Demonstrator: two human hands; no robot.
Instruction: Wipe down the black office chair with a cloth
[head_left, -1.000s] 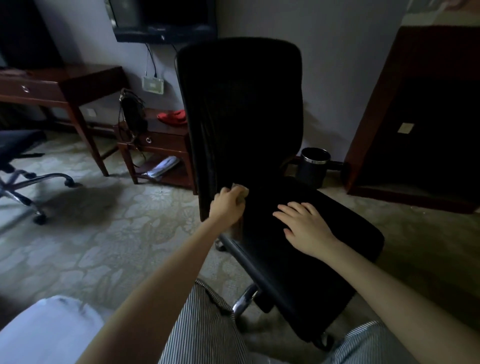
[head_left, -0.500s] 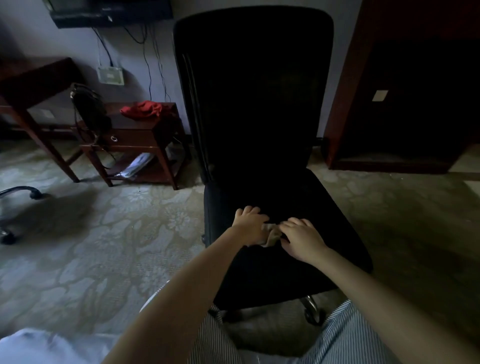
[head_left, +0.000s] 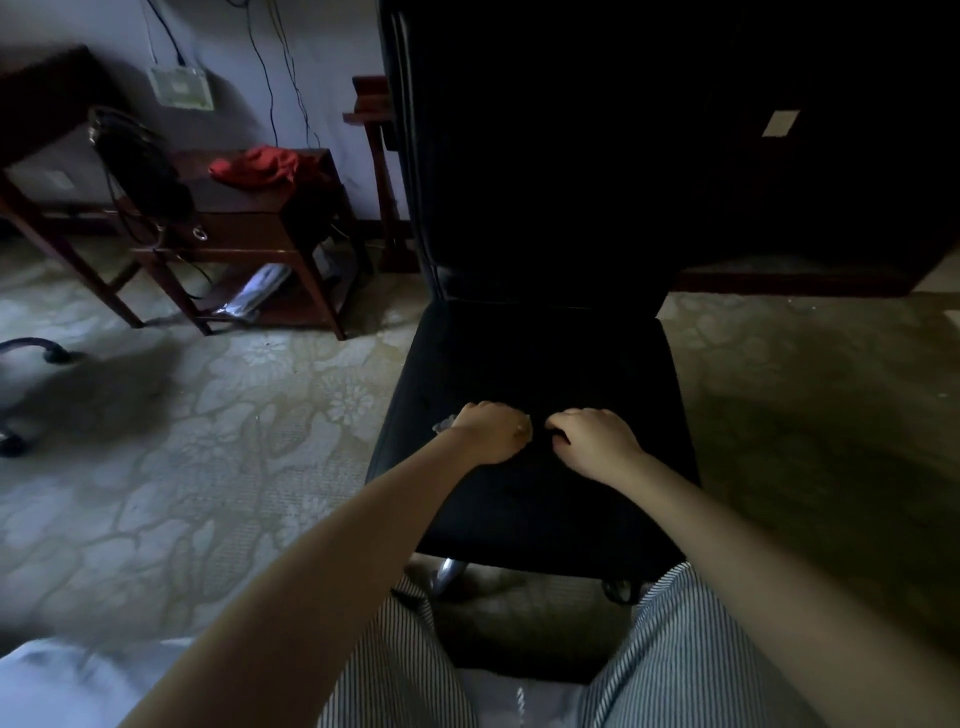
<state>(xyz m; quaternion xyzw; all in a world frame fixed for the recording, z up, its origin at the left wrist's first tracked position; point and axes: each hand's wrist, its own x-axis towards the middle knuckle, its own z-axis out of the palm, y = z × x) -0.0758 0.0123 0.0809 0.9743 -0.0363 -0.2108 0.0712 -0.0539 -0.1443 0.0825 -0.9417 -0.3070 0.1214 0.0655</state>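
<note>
Hands rested on the chair seat (head_left: 535, 358).
Left hand (head_left: 491, 434) gripped the cloth (head_left: 440, 427); right hand (head_left: 597, 441) curled, I couldn't tell on what.

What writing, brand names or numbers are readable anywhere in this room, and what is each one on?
None can be read; the picture is dim.
White box on the wall: markings too blurred.
Pale tag on the dark cabinet: too small to tell.
Packet on the low shelf: blurred, nothing legible.
Black office chair: no label shows.
Cloth in the left hand: no print shows.
</note>
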